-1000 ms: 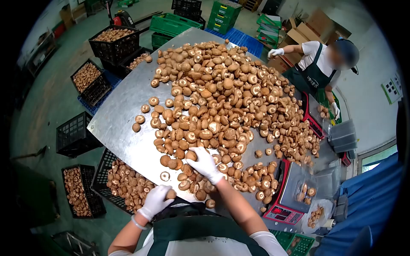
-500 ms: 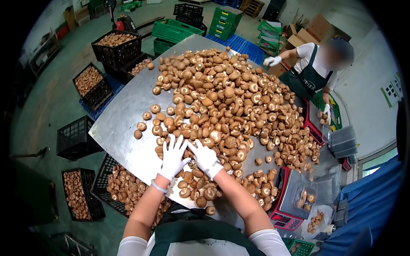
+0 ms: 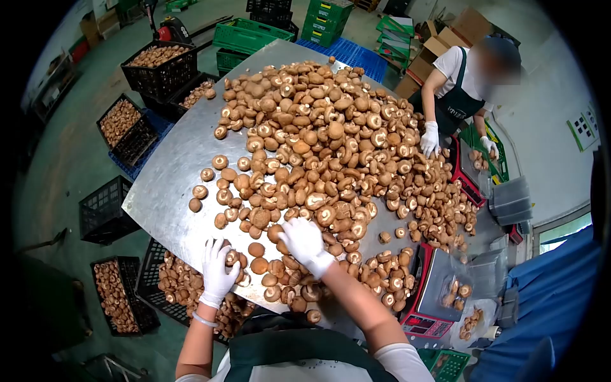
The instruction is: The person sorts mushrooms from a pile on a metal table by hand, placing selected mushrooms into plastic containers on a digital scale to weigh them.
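Observation:
Both my hands wear white gloves. My left hand (image 3: 219,270) is at the near left edge of the metal table (image 3: 165,172), its fingers curled round brown mushrooms (image 3: 231,257) just above the crate. On the near part of the big mushroom pile (image 3: 331,140), my right hand (image 3: 304,243) is closed over a mushroom (image 3: 275,233) that shows at its fingertips. Loose mushrooms (image 3: 256,249) lie between the two hands. Below the table edge a black crate (image 3: 149,270) holds more mushrooms.
A red scale (image 3: 425,326) with a clear tray of mushrooms stands at the right, by a second scale (image 3: 468,175). Across the table a co-worker (image 3: 455,89) reaches to the pile. More crates (image 3: 156,67) stand on the floor at the left.
My hands have parted: the left moved left and down to the table edge with mushrooms, the right closed over a mushroom. A co-worker's hand came down onto the pile.

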Demonstrator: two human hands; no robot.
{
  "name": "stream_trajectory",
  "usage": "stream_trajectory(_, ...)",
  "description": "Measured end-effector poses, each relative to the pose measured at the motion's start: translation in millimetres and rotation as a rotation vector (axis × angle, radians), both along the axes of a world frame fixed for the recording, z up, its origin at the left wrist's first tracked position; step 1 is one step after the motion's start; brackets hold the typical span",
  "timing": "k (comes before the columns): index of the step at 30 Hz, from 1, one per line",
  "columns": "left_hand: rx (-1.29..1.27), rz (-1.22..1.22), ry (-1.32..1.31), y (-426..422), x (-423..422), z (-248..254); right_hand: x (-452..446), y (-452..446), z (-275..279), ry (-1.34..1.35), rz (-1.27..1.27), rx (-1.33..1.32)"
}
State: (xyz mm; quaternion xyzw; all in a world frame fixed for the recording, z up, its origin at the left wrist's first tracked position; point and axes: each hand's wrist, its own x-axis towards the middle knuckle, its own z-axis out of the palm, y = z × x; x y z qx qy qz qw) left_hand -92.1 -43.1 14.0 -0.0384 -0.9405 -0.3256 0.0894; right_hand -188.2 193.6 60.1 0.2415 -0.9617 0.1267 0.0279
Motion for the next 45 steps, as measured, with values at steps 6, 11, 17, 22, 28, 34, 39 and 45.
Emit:
stream_trajectory(6, -0.068, 0.071, -0.049, -16, 23, 12, -16, -21, -40, -0.206, 0.021, 0.069)
stream_trajectory(11, -0.081, 0.055, -0.118, -14, 35, 62, 9, -14, 11, -0.286, -0.011, -0.320)
stream_trajectory(17, 1.536, 0.057, -0.756, 20, 6, 42, -12, -30, 28, -0.140, 0.206, -0.356)
stream_trajectory(22, 1.637, 0.001, -0.731, 29, -7, 45, -78, 41, -12, 0.169, -0.054, 0.337)
stream_trajectory(28, 1.887, 0.057, -0.556, 1, -6, 30, -27, 61, 5, -0.189, 0.289, 0.241)
stream_trajectory(34, 1.873, 0.034, -0.443, 8, -31, 45, -53, 3, 10, -0.071, 0.119, -0.165)
stream_trajectory(39, 0.962, 0.056, -0.014, 29, -38, 63, -52, -38, -19, -0.267, 0.130, 0.039)
stream_trajectory(45, 0.762, 0.088, 0.004, 30, -31, 63, -1, -14, 4, -0.330, 0.280, 0.062)
